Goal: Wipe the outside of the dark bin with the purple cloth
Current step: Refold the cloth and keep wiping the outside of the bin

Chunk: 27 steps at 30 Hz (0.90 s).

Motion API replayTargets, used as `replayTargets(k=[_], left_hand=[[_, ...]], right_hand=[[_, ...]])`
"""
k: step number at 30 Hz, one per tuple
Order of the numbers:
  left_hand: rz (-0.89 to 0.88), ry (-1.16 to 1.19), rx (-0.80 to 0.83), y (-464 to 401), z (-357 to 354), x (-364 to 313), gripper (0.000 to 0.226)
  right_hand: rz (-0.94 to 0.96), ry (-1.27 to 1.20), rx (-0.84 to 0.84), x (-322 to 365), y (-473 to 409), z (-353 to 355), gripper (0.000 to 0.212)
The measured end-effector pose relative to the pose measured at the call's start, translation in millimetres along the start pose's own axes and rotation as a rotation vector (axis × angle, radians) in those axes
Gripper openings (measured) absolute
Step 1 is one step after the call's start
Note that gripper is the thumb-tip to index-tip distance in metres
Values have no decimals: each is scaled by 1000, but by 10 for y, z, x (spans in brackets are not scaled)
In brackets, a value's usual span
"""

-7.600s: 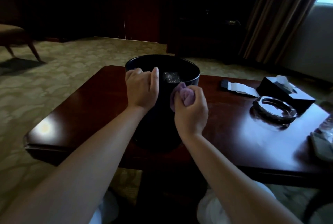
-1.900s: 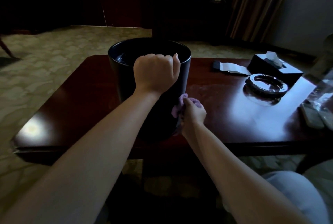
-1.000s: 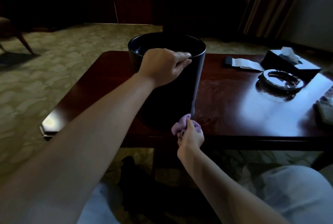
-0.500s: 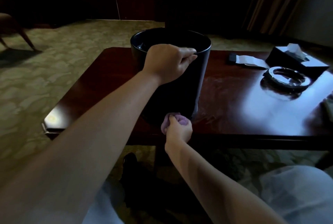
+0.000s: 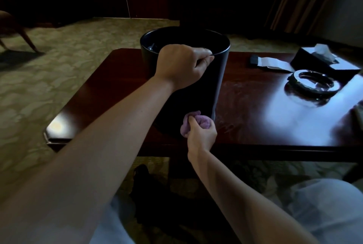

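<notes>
A tall dark round bin (image 5: 214,79) stands upright on a glossy red-brown coffee table (image 5: 245,110). My left hand (image 5: 182,65) grips the near rim of the bin, fingers curled over the edge. My right hand (image 5: 202,135) holds a bunched purple cloth (image 5: 202,121) and presses it against the bin's near wall, low down by its base. The bin's inside is dark; something shiny shows near its left inner wall.
On the table's right side lie a round glass ashtray (image 5: 312,84), a black tissue box (image 5: 322,61) and a small dark item with white paper (image 5: 269,62). Patterned carpet surrounds the table; a chair leg (image 5: 27,39) stands far left. My knees are below the table's near edge.
Over the past seconds my right hand slid the cloth down the bin's near wall from rim to base. Since half a second ago it has moved slightly right. My left hand keeps its grip.
</notes>
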<state>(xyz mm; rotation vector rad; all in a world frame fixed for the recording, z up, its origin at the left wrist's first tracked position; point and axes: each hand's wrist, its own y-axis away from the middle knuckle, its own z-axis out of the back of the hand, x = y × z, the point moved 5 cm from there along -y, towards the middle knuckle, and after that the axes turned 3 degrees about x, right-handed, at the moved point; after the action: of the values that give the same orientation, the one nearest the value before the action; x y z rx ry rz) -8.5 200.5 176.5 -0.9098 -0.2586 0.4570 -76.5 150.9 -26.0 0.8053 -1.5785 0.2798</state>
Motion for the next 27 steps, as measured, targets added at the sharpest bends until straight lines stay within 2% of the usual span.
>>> replayTargets(k=[4,9,16,20,23,27], left_hand=[[12,-7,17,2,11,5,28],[18,-46,27,8,21,-10,28],[105,-40,120,-15,15,17,37],[135,-38,151,-42,9,27,50],[97,-49,125,-26,24,19,50],[74,-65,108,18,86,41,50]], right_hand=[[-118,153,86,-196,-3,109,9],[81,150,19,-17,-23,104,12],[-17,329,108,-259,-128,251,10],[-80,163,31,-201,-156,368,9],[-138,-10,-7,-124,-237,485,9],[-111,-89,-79,4,-347,658,13]])
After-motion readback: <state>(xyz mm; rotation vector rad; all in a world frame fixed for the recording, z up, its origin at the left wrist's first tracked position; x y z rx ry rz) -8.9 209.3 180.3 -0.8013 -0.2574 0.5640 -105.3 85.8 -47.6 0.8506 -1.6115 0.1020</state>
